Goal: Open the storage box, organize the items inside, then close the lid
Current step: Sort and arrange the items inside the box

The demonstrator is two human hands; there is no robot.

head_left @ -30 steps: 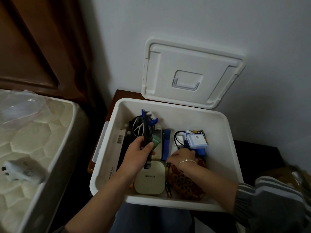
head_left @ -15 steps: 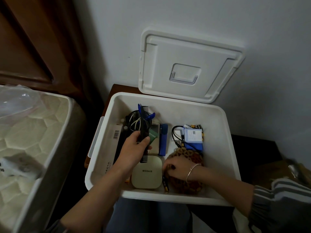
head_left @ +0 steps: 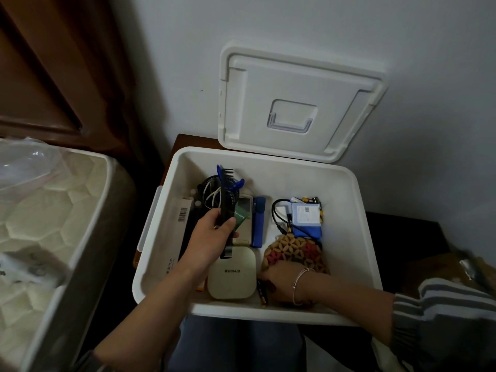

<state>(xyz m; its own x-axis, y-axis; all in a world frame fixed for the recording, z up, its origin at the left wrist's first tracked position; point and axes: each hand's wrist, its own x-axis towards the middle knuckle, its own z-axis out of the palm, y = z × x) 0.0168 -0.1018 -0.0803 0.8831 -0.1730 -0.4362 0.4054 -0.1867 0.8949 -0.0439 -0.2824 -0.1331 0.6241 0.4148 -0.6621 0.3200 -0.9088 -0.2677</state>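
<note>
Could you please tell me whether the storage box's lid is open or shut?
Open. The lid stands up against the wall behind the storage box, whose inside is exposed.

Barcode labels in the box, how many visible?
2. One on the long white carton at far left, beside the left hand holding the comb; one on the blue pack at back right. Others may be hidden.

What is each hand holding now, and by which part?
Left hand grips the comb around its middle. Right hand lies at the pouch's near edge; whether it holds anything cannot be told.
</note>
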